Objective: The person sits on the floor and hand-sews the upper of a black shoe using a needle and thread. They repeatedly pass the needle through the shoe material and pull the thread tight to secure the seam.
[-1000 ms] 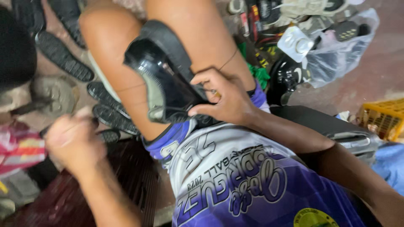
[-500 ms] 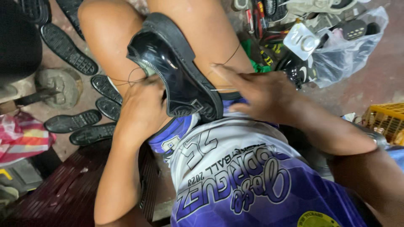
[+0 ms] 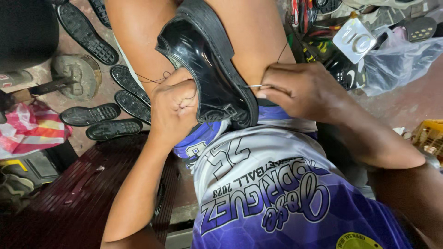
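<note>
Black glossy shoe (image 3: 207, 69) sits wedged between the person's bare thighs, toe pointing down toward the lap, sole edge facing the right thigh. Left hand (image 3: 173, 108) is clenched in a fist pressed against the shoe's left side, near the toe end, knuckles touching the upper; a thin dark thread (image 3: 152, 79) runs from the fist across the left thigh, so the fist looks closed on thread, exact grip hidden. Right hand (image 3: 300, 92) is on the opposite side of the shoe, fingers pinched on a thin metal needle or awl (image 3: 254, 85) whose tip meets the sole edge of the shoe; another strand of thread (image 3: 282, 50) goes up from this hand over the right thigh. Shoe lies directly between the two hands, both touching it.

Around: loose black rubber soles (image 3: 99, 120) lie on the floor to the left, more soles (image 3: 85, 32) further up. A round metal anvil-like stand (image 3: 76, 74) with a hammer (image 3: 27, 94) beside it, left of the soles. Red and white plastic bag (image 3: 32, 129) at the far left. Clear plastic bag (image 3: 401, 55) and a white square lid-like piece (image 3: 355, 41) upper right, tools with red handles (image 3: 300, 14) near them. Yellow crate (image 3: 429, 136) at right edge. Purple and white jersey (image 3: 277, 193) fills the lower frame and hides the lap below the shoe's toe
</note>
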